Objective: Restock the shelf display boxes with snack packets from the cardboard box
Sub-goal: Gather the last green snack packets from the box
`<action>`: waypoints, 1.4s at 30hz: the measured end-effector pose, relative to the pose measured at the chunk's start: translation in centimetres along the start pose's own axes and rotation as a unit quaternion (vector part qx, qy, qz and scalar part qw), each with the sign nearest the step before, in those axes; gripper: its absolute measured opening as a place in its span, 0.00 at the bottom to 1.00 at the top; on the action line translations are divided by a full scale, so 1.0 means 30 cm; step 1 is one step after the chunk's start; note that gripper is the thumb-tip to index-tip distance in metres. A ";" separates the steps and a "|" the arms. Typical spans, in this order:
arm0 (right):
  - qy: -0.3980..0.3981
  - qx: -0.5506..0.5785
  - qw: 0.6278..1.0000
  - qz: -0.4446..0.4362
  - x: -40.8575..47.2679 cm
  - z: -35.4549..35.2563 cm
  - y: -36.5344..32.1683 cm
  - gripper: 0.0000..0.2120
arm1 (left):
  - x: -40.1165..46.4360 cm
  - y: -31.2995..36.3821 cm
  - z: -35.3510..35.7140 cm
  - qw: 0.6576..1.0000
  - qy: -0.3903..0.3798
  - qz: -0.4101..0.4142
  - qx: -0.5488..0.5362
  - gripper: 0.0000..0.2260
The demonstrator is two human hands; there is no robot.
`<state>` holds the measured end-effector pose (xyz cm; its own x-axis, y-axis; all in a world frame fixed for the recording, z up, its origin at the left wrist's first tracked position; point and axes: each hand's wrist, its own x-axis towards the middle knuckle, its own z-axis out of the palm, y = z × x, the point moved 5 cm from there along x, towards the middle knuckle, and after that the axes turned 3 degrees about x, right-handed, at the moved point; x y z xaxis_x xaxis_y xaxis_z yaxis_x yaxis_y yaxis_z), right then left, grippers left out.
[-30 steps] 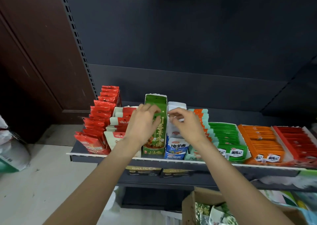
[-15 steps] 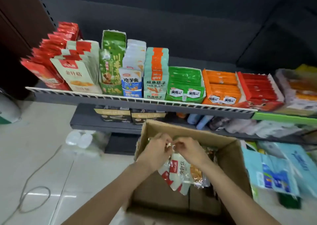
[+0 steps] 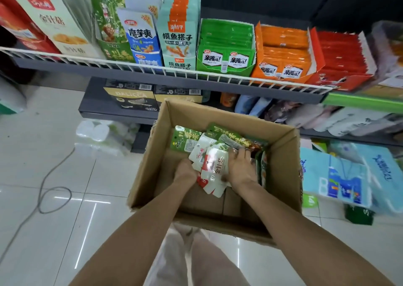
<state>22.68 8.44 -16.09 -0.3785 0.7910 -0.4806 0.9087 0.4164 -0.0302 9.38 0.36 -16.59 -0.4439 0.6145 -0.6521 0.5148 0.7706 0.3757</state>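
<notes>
Pick step: our left hand [image 3: 185,173] and right hand [image 3: 239,170], fingers grasping white-red snack packets [image 3: 214,168] inside cardboard box [image 3: 281,154] on floor. Next, we judge: lift clear, carry to matching white display box [image 3: 63,28], shelf's left end.

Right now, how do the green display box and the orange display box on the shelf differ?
The green display box holds green packets and stands squarely; the orange display box, to its right, holds orange packets and sits slightly turned. The green box's front shows a barcode in the middle. Both are full, with two white labels in front.
</notes>
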 end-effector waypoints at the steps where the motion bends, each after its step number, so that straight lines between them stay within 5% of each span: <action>1: 0.015 -0.015 1.000 0.008 -0.002 -0.012 0.003 0.39 | 0.000 -0.003 -0.010 1.000 -0.002 -0.004 -0.015 0.13; 4: 0.053 -0.001 0.999 0.008 -0.014 -0.066 0.019 0.31 | -0.026 0.017 -0.081 0.999 0.030 0.010 -0.015 0.12; 8: 0.082 0.226 0.970 -0.034 -0.034 -0.176 0.050 0.06 | -0.091 0.041 -0.210 0.989 0.118 0.078 -0.040 0.08; 12: 0.091 0.433 0.894 -0.068 -0.055 -0.317 0.048 0.10 | -0.160 0.093 -0.396 0.966 0.223 0.126 0.029 0.08; 15: 0.114 0.500 0.850 -0.120 -0.085 -0.451 0.001 0.12 | -0.225 0.150 -0.552 0.956 0.247 0.158 -0.020 0.09; 20: 0.117 0.559 0.799 -0.189 -0.146 -0.680 -0.123 0.10 | -0.310 0.170 -0.772 0.925 0.208 0.149 -0.282 0.10; 24: 0.104 0.565 0.783 -0.237 -0.186 -0.814 -0.238 0.10 | -0.372 0.205 -0.898 0.834 0.106 0.150 -0.521 0.09; 30: 0.027 0.673 0.695 -0.252 -0.207 -0.901 -0.457 0.12 | -0.392 0.190 -1.078 0.738 0.044 0.176 -0.650 0.08; 33: 0.043 0.661 0.696 -0.278 -0.194 -0.932 -0.582 0.08 | -0.356 0.125 -1.177 0.713 0.040 0.173 -0.678 0.08; 35: 0.084 0.637 0.713 -0.282 -0.179 -0.957 -0.664 0.08 | -0.323 0.085 -1.245 0.721 0.041 0.189 -0.665 0.08; 37: 0.122 0.644 0.712 -0.253 -0.153 -0.978 -0.742 0.08 | -0.293 0.053 -1.303 0.785 0.066 0.211 -0.579 0.11; 40: 0.158 0.693 0.678 -0.189 -0.117 -1.007 -0.856 0.06 | -0.241 0.024 -1.344 0.896 0.150 0.292 -0.299 0.29; 42: 0.127 0.751 0.628 -0.160 -0.102 -1.027 -0.936 0.06 | -0.196 0.001 -1.339 0.919 0.166 0.337 -0.120 0.38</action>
<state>-7.12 8.14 13.21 -0.4259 0.9003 -0.0896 -0.1529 -0.1693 -0.9736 -17.46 3.56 13.71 -0.3029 0.9530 0.0049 0.5969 0.1857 0.7806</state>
